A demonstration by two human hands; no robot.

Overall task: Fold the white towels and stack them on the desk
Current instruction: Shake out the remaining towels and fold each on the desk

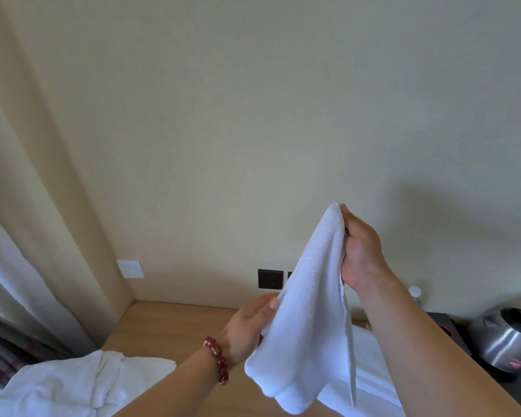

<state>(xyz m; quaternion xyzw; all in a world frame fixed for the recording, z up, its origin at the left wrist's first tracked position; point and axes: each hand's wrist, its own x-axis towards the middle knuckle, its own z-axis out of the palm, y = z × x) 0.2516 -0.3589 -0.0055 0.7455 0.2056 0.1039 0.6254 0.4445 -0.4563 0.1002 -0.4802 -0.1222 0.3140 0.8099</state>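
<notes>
A white towel [307,311] hangs in the air above the wooden desk [175,329]. My right hand [360,248] pinches its top corner, raised in front of the wall. My left hand [250,323], with a red bead bracelet on the wrist, grips the towel's left edge lower down. A loose heap of white towels [73,383] lies on the desk at the lower left. Folded white towels [370,368] lie flat on the desk behind the hanging one, partly hidden by it and my right forearm.
A steel kettle [506,338] stands on a dark tray at the right, with a bottle cap [414,291] behind my right arm. Beige curtains [27,236] hang at the left. Dark wall sockets [270,279] sit just above the desk's back edge.
</notes>
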